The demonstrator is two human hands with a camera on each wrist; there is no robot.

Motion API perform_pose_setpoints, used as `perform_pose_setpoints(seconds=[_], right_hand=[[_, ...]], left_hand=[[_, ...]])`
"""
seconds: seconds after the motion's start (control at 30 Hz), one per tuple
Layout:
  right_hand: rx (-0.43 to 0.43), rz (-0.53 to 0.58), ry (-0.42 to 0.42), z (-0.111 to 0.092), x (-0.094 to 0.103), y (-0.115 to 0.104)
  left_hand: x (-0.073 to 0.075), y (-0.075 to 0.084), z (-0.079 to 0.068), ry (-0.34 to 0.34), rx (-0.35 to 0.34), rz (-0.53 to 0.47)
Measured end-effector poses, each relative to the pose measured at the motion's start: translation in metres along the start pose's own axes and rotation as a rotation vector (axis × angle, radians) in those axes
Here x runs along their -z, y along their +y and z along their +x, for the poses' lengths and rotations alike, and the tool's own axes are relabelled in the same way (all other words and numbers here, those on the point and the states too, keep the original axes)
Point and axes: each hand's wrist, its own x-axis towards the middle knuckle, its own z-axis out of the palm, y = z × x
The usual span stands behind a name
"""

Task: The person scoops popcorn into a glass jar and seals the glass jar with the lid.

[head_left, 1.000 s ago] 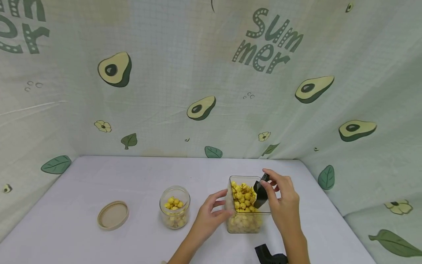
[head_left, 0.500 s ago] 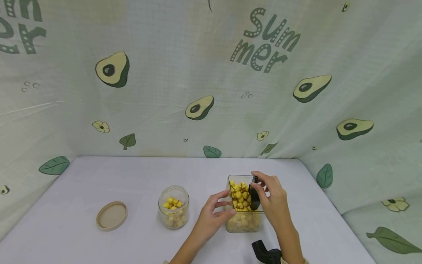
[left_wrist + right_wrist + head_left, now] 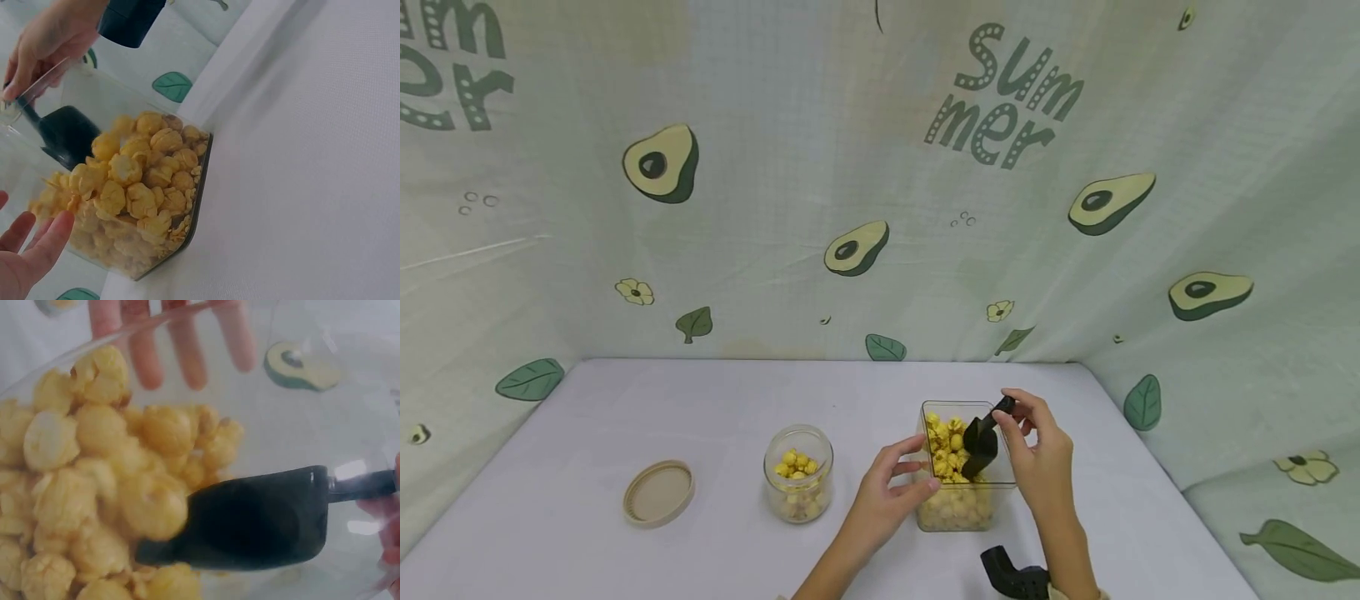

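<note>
My right hand [image 3: 1037,446] pinches the handle of a small black scoop [image 3: 981,448] over a clear square-rimmed container [image 3: 977,485]. The scoop's blade leans down to the left, its front edge in among the yellow popcorn [image 3: 943,442]. In the right wrist view, popcorn pieces partly cover the tip of the scoop [image 3: 256,519], and its bowl looks dark and bare. My left hand [image 3: 883,493] is at the container's left side, fingers extended along the wall and thumb near the front corner. In the left wrist view, popcorn [image 3: 134,187] is heaped toward one side.
Left of the container stands a round clear jar [image 3: 797,504], uncovered, with popcorn inside. Farther left a beige round lid [image 3: 658,493] lies on the white table [image 3: 730,400]. A black wrist device [image 3: 1015,575] is on the right forearm. A printed cloth [image 3: 760,167] hangs behind.
The scoop first shifted left and turned upright in the container, then came back right. It now tilts with its blade down left in the popcorn. The left hand stays nearly in place.
</note>
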Motion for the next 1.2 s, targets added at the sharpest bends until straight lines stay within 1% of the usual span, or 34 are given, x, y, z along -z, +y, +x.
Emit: perform_pose_setpoints(seconds=[0.17, 0.33, 0.4, 0.47, 0.57, 0.6, 0.63, 0.73, 0.8, 0.83, 0.97, 1.07, 1.2], right_hand=[[-0.047, 0.001, -0.015, -0.004, -0.004, 0.006], [-0.049, 0.019, 0.013, -0.005, -0.004, 0.005], [-0.063, 0.026, 0.018, -0.005, -0.003, 0.005], [-0.086, 0.03, 0.024, -0.005, -0.002, 0.004], [-0.139, 0.072, 0.044, -0.004, 0.0, 0.001], [-0.152, 0.083, 0.049, -0.002, 0.002, -0.004], [-0.162, 0.097, 0.053, -0.001, 0.002, -0.005], [-0.188, 0.106, 0.029, -0.002, -0.001, -0.003], [-0.204, 0.092, -0.009, -0.003, -0.005, 0.0], [-0.213, 0.092, -0.031, -0.005, -0.008, 0.007], [-0.256, 0.095, -0.099, -0.007, -0.011, 0.01], [-0.295, 0.152, -0.117, -0.006, -0.009, 0.01], [-0.372, 0.275, -0.096, -0.004, -0.004, 0.009]], left_hand=[[0.0, 0.0, -0.001, -0.004, 0.004, 0.0], [0.0, -0.001, -0.001, -0.009, 0.003, -0.006], [0.0, -0.001, -0.002, -0.014, 0.001, -0.006], [0.0, -0.001, -0.002, -0.02, -0.002, -0.008], [0.0, -0.002, -0.002, -0.028, -0.008, -0.009], [0.0, -0.001, -0.002, -0.03, -0.011, -0.01], [0.0, -0.001, -0.002, -0.031, -0.014, -0.011], [0.001, -0.001, -0.002, -0.029, -0.019, -0.009], [0.002, -0.001, -0.001, -0.027, -0.024, -0.007], [0.002, -0.001, 0.0, -0.025, -0.025, -0.006], [0.002, -0.003, 0.0, -0.024, -0.032, 0.001], [0.002, -0.003, 0.0, -0.022, -0.032, 0.005], [0.002, -0.002, 0.0, -0.022, -0.034, 0.001]])
